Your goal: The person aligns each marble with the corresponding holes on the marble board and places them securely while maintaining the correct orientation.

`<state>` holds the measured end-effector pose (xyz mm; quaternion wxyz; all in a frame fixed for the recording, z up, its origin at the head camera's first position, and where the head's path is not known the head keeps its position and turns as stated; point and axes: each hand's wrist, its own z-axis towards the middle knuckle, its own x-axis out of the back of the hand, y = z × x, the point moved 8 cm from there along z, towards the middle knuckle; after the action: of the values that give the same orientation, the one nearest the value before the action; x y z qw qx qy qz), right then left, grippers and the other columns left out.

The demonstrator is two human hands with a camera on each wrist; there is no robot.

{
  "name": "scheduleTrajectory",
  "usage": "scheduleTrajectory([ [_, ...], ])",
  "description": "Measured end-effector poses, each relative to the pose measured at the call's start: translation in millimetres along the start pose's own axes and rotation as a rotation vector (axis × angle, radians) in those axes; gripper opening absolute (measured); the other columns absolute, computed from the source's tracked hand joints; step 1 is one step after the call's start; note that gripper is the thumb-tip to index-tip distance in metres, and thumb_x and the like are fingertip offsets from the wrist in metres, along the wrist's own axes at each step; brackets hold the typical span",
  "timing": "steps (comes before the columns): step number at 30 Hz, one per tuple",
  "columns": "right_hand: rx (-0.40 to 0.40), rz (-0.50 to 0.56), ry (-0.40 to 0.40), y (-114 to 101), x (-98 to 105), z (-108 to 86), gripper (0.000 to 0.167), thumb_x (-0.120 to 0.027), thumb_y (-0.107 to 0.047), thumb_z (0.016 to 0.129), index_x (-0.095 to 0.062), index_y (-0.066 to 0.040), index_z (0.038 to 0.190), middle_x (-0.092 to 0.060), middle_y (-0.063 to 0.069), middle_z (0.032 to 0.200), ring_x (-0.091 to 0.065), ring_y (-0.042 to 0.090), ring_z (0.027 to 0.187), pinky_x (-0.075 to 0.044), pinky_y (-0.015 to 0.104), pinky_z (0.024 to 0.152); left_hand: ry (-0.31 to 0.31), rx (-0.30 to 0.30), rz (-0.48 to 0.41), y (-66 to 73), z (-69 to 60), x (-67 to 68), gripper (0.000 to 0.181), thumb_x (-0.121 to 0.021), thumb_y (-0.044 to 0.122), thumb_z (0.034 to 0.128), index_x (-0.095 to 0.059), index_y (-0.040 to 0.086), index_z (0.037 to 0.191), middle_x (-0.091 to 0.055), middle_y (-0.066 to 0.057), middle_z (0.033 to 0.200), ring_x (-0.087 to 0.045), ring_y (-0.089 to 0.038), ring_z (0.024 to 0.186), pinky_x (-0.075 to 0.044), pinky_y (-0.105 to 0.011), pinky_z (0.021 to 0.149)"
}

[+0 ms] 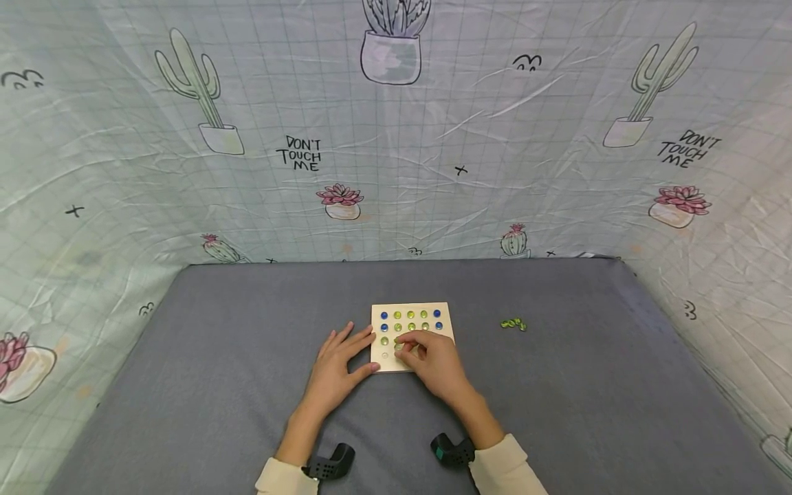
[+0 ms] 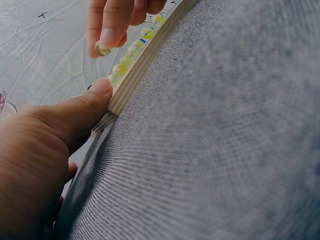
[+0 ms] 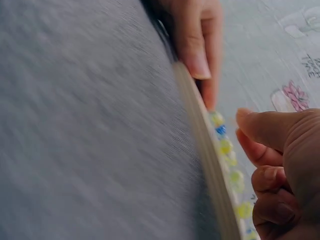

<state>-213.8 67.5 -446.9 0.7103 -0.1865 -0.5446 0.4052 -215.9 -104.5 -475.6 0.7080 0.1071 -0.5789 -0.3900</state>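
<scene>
A pale wooden board (image 1: pixel 379 364) lies on the grey table, with rows of blue marbles (image 1: pixel 384 328) and yellow-green marbles (image 1: pixel 411 315) on it. My left hand (image 1: pixel 333 375) rests at the board's left side, fingers spread, its thumb (image 2: pixel 101 87) on the near corner. Over the lower part of the board, my right hand (image 1: pixel 436 364) pinches a marble (image 2: pixel 103 49) between thumb and fingertips, just above the surface. In the right wrist view the right hand (image 3: pixel 280 165) hides that marble. Part of the board's right side is covered by the right hand.
Several yellow-green marbles (image 1: pixel 513 324) lie in a small group on the table (image 1: pixel 575 385), right of the board. A patterned cloth (image 1: pixel 421 137) with cactus drawings hangs behind the table and along both sides. Each wrist wears a black device.
</scene>
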Motion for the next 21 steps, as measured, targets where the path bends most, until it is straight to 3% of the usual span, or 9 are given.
scheduleTrajectory([
  [8, 0.031, 0.071, 0.012, -5.2, -16.4, -5.4, 0.016, -0.079, -0.013, 0.080, -0.074, -0.013, 0.096, -0.060, -0.012, 0.072, -0.035, 0.001, 0.047, -0.032, 0.018, 0.042, 0.005, -0.012, -0.003, -1.0, -0.9, -0.3, 0.059, -0.076, 0.038, 0.0786, -0.062, 0.014, 0.130, -0.054, 0.000, 0.137, -0.035, -0.031, 0.136, -0.016, -0.049, 0.116],
  [21, 0.020, -0.059, 0.080, -4.3, -25.0, -11.3, 0.020, -0.080, -0.020, 0.078, -0.075, -0.018, 0.097, -0.059, -0.014, 0.073, -0.036, 0.001, 0.053, -0.033, 0.019, 0.047, 0.000, -0.013, -0.003, -4.1, -4.2, -1.6, 0.059, -0.076, 0.038, 0.0783, -0.062, 0.014, 0.131, -0.054, 0.001, 0.137, -0.034, -0.029, 0.137, -0.015, -0.047, 0.117],
])
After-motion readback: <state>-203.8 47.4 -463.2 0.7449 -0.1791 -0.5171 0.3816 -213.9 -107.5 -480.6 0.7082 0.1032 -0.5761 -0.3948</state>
